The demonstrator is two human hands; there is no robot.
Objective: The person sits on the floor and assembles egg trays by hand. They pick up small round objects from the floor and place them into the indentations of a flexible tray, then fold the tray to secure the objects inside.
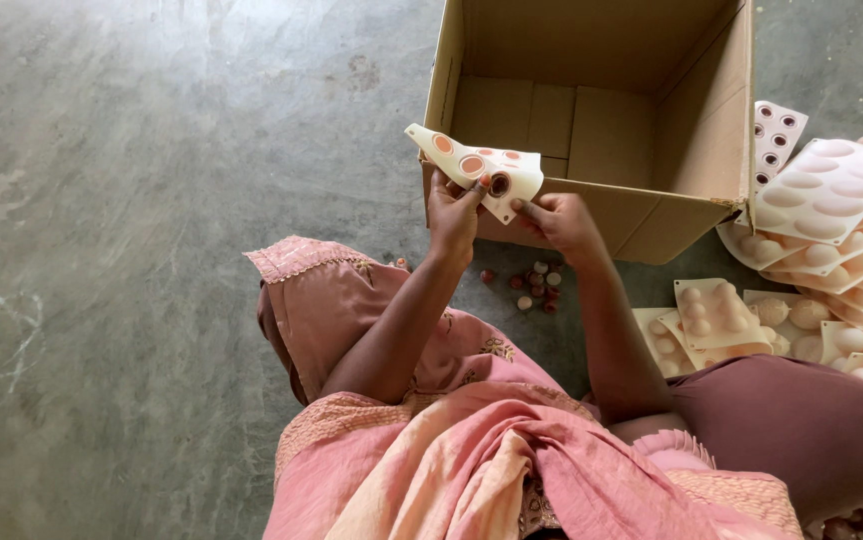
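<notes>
A cream mould tray [473,163] with round cavities, some showing orange-brown rings, is held up in front of me with both hands. My left hand [452,215] grips its near left part, thumb pressing by a dark cavity. My right hand [563,222] pinches its lower right corner. The tray hangs just over the near rim of an open cardboard box [671,215], which looks empty inside. On the floor below my hands lies a small cluster of round brown and pale pieces [535,284].
To the right, several cream mould trays [831,210] with domed bumps are stacked and scattered on the floor; one with dark holes [777,135] leans beside the box. My pink-clothed knees fill the foreground. Bare concrete floor [151,200] extends left.
</notes>
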